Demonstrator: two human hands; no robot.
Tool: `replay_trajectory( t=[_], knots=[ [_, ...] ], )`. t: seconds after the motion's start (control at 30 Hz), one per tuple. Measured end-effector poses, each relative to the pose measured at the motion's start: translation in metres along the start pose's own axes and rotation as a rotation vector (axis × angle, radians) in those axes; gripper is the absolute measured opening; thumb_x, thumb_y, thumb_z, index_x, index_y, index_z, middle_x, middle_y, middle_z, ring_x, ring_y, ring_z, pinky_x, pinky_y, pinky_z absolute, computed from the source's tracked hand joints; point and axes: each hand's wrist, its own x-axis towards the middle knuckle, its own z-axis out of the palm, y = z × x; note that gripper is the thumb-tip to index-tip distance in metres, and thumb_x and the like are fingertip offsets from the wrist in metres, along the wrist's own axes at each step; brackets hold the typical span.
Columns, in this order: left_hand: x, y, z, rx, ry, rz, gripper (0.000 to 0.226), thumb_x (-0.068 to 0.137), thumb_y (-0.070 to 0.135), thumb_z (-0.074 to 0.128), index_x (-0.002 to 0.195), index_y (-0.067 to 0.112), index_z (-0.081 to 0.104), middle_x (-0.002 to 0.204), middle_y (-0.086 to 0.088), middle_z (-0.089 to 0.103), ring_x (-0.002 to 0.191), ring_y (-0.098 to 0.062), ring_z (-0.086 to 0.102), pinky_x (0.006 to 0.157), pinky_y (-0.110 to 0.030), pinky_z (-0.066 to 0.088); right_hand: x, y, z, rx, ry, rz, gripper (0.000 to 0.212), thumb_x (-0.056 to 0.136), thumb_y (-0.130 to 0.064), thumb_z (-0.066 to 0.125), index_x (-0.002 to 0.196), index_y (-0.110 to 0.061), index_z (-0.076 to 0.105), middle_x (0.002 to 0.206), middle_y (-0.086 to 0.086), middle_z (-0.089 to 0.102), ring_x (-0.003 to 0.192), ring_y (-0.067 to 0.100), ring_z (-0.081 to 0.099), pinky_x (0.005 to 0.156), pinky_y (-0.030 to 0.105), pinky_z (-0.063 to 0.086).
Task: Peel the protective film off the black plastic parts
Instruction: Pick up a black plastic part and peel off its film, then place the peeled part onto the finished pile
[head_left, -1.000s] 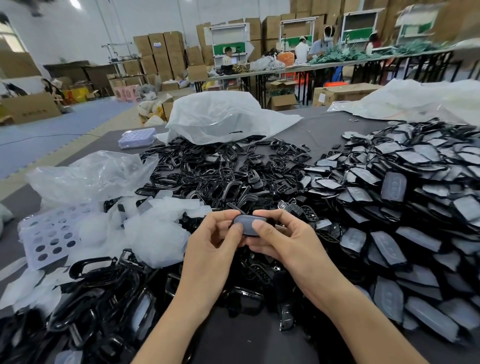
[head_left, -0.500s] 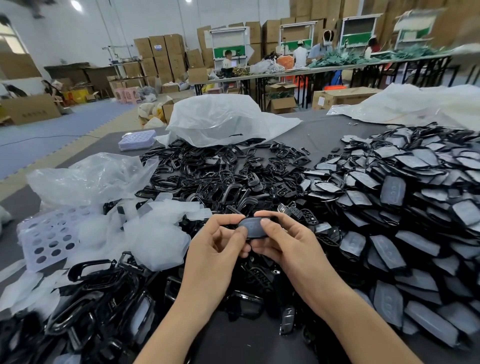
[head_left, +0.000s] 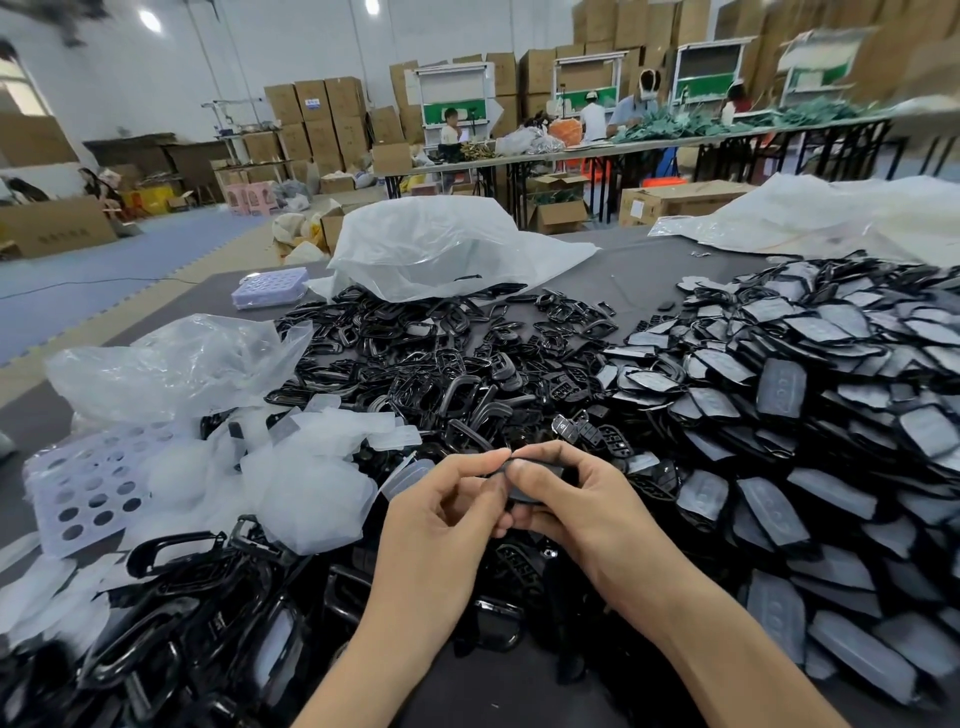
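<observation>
Both my hands meet over the middle of the table around one small black plastic part (head_left: 540, 475). My right hand (head_left: 582, 514) grips the part from the right, fingers curled round it. My left hand (head_left: 447, 519) pinches at the part's upper left edge with thumb and forefinger. Whether film is lifted there is hidden by my fingertips. A large heap of film-covered black parts (head_left: 779, 415) fills the right side. Bare black frames (head_left: 415, 364) lie piled in the centre and at the lower left.
Loose peeled film pieces (head_left: 311, 483) and a clear plastic bag (head_left: 171, 364) lie to the left, beside a white perforated tray (head_left: 88, 488). A big white bag (head_left: 441, 249) sits at the back. Other people work at far tables among cardboard boxes.
The part has turned in my hands, its grey film face no longer towards me. My left fingers have shifted up to pinch its upper edge.
</observation>
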Motion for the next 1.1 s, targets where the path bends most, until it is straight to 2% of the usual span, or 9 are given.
replay_trajectory(
  t=[0.07,0.17,0.33,0.5,0.57,0.73,0.83,0.9,1.1],
  knots=[
    [-0.001,0.001,0.000,0.025,-0.002,0.016,0.028,0.092,0.011,0.066,0.098,0.037,0.076,0.073,0.000,0.072,0.067,-0.007,0.066,0.067,-0.014,0.052,-0.001,-0.001,-0.002,-0.013,-0.024,-0.007,0.008,0.077,-0.025,0.081,0.084,-0.025,0.078,0.079,0.006,0.073,0.067,0.016,0.068,0.069,0.024,0.057],
    [-0.002,0.002,0.001,0.074,-0.006,0.043,0.035,0.095,0.009,0.062,0.103,0.042,0.074,0.077,0.006,0.072,0.071,-0.005,0.067,0.070,-0.013,0.051,0.000,-0.002,-0.004,-0.035,-0.038,-0.024,0.027,0.065,-0.036,0.085,0.089,-0.024,0.079,0.082,0.005,0.074,0.070,0.016,0.069,0.071,0.022,0.057],
    [-0.002,0.002,-0.001,0.130,0.008,0.086,0.039,0.096,0.010,0.062,0.105,0.046,0.072,0.081,0.007,0.073,0.071,-0.003,0.066,0.070,-0.012,0.051,0.000,0.001,-0.004,-0.042,-0.030,-0.046,0.035,0.067,-0.041,0.084,0.095,-0.021,0.078,0.088,0.010,0.076,0.076,0.021,0.070,0.076,0.025,0.058],
    [-0.001,0.000,-0.002,0.195,-0.014,0.133,0.038,0.097,0.009,0.060,0.103,0.045,0.073,0.092,0.012,0.073,0.076,-0.004,0.067,0.072,-0.011,0.051,0.000,-0.003,-0.004,-0.109,-0.027,-0.041,0.005,0.085,-0.023,0.078,0.081,-0.027,0.076,0.079,0.004,0.073,0.070,0.018,0.069,0.073,0.026,0.057],
    [-0.001,-0.002,-0.003,0.274,-0.036,0.198,0.039,0.098,0.009,0.058,0.107,0.045,0.071,0.094,0.012,0.071,0.081,-0.007,0.067,0.075,-0.010,0.049,-0.001,-0.005,-0.005,-0.148,-0.032,-0.057,0.018,0.089,-0.015,0.075,0.075,-0.026,0.071,0.075,0.006,0.072,0.066,0.019,0.068,0.068,0.025,0.056],
    [-0.004,0.000,-0.005,0.555,-0.040,0.443,0.029,0.102,0.021,0.049,0.123,0.034,0.064,0.097,0.018,0.063,0.091,-0.006,0.065,0.078,-0.008,0.043,-0.005,-0.008,-0.004,-0.209,0.018,-0.094,0.011,0.083,-0.022,0.069,0.075,-0.022,0.061,0.074,0.005,0.072,0.062,0.016,0.065,0.066,0.028,0.053],
    [-0.009,0.000,-0.005,0.660,-0.104,0.511,0.030,0.102,0.024,0.043,0.128,0.028,0.060,0.101,0.018,0.060,0.089,-0.006,0.063,0.074,-0.017,0.048,-0.005,-0.009,-0.004,-0.113,0.070,-0.085,0.029,0.091,-0.011,0.065,0.067,-0.024,0.058,0.073,0.005,0.070,0.061,0.016,0.063,0.063,0.024,0.054],
    [-0.011,0.000,-0.005,0.727,-0.175,0.550,0.030,0.101,0.022,0.045,0.126,0.027,0.061,0.097,0.018,0.059,0.084,-0.004,0.062,0.068,-0.024,0.051,-0.003,-0.009,-0.005,-0.053,0.112,-0.094,0.032,0.090,-0.007,0.065,0.065,-0.024,0.056,0.069,0.005,0.066,0.059,0.016,0.060,0.058,0.022,0.051],
    [-0.019,-0.001,0.011,0.772,-0.339,0.635,0.028,0.092,0.015,0.052,0.109,0.030,0.067,0.092,0.015,0.063,0.076,0.000,0.059,0.064,-0.017,0.047,-0.003,-0.013,-0.006,-0.025,0.124,-0.066,0.035,0.089,-0.009,0.066,0.062,-0.026,0.052,0.064,0.009,0.063,0.056,0.018,0.061,0.050,0.024,0.049]
  ],
)
